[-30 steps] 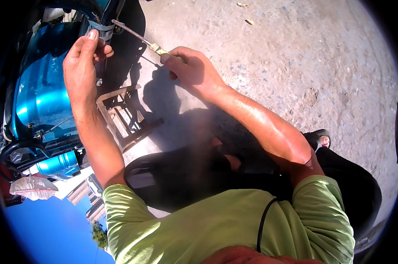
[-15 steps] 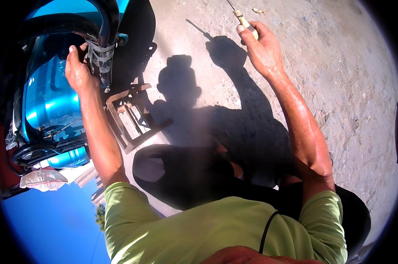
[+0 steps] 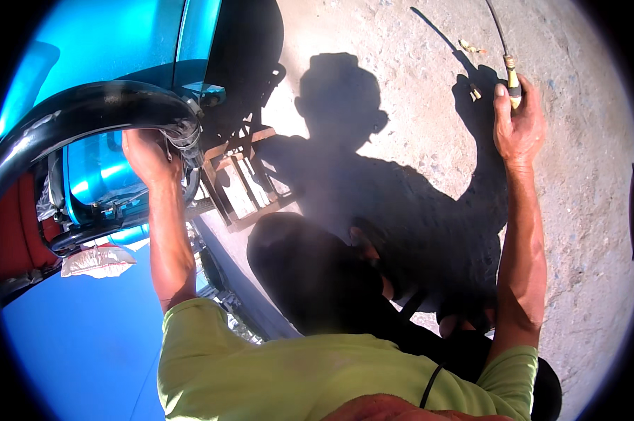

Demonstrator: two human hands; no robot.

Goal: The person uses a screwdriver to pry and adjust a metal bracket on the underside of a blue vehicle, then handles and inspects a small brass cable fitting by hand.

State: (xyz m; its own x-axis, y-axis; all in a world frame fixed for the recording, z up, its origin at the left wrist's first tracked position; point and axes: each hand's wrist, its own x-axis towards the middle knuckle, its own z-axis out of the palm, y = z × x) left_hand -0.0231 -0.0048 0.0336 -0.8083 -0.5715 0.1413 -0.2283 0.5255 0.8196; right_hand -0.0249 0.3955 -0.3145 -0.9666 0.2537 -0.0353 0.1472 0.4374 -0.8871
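My right hand (image 3: 522, 133) is closed around the pale yellow handle of a screwdriver-like tool (image 3: 510, 69). A dark band rings that handle, and a long, thin metal shaft extends from it toward the far edge. On the left, my left hand (image 3: 153, 160) reaches in under a thick black tube bar (image 3: 96, 105) on a blue vehicle. The bar hides its fingers, so their grip is not visible. Beside this hand, grey strapping or wire (image 3: 185, 136) wraps the lower end of the bar. Blue bodywork (image 3: 96, 175) lies behind the hand.
A rusty metal frame (image 3: 236, 184) rests on the concrete ground (image 3: 576, 210) right of the vehicle. Pale scraps (image 3: 471, 48) lie near the tool. Left of my arm are a red panel (image 3: 22, 238) and a whitish bag (image 3: 98, 261). My shadow covers the middle ground.
My right hand has moved right and slightly nearer with the tool, whose shaft now points farther away. My left hand has gone in behind the black bar. The view has shifted, showing more blue bodywork.
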